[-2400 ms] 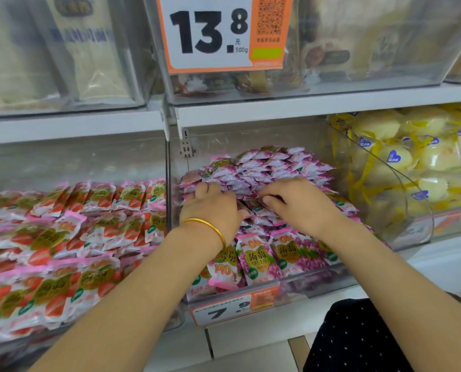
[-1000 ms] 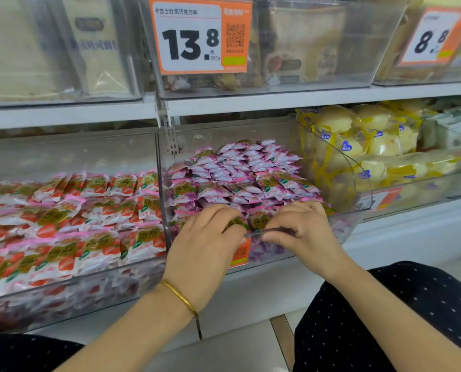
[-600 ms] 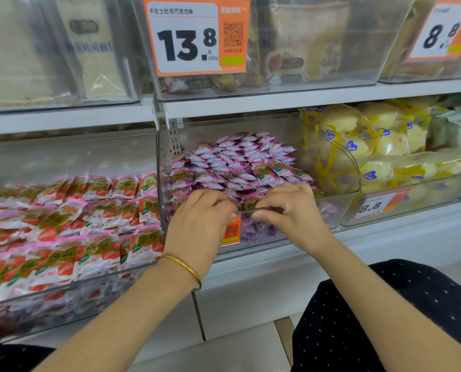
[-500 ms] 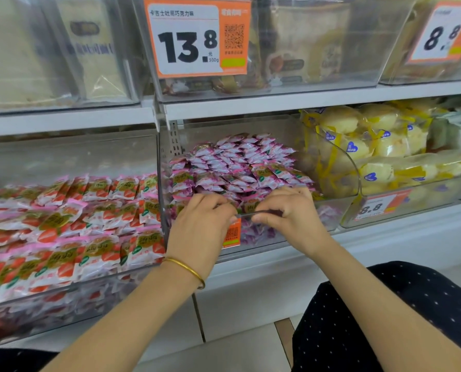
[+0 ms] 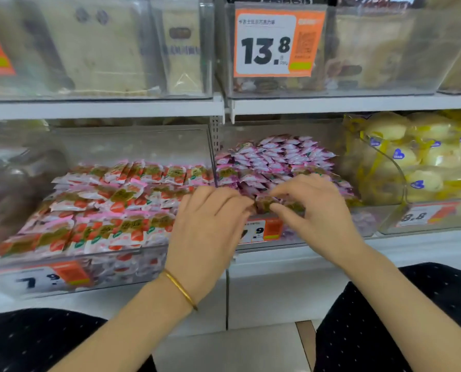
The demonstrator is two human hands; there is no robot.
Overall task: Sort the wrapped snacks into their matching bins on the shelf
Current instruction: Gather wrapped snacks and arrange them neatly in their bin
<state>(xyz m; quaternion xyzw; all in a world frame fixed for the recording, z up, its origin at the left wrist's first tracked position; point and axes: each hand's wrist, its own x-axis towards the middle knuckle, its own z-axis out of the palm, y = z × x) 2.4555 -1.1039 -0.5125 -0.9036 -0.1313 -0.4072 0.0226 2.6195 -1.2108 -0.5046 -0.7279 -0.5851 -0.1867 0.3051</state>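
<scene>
On the lower shelf (image 5: 331, 253) three clear bins are seen side by side: the red-wrapped snacks (image 5: 111, 210) are held in the left bin (image 5: 103, 275), the purple-wrapped snacks (image 5: 277, 159) are heaped in the middle bin (image 5: 363, 218), and yellow-wrapped buns (image 5: 411, 157) are kept in the right one. Compared with a couple of seconds ago, both hands have been drawn back from deep in the purple heap to its front row, just above the bin's price tag (image 5: 261, 230); the heap is left tidy behind them, which suggests that this bin is nearly settled and only the front edge is being finished. The left hand (image 5: 210, 226), marked by a gold bangle (image 5: 181, 289) at the wrist, is held palm down with its fingers (image 5: 240, 204) bent forward, their tips brought up to one blurred packet (image 5: 264, 204) at the front of the purple pile; whether that packet is gripped by them cannot be told. The right hand (image 5: 317, 210) is arched over the same spot, and the packet's other end appears to be pinched narrowly between its forefinger (image 5: 285, 193) and thumb, the remaining fingers being loosely curled.
</scene>
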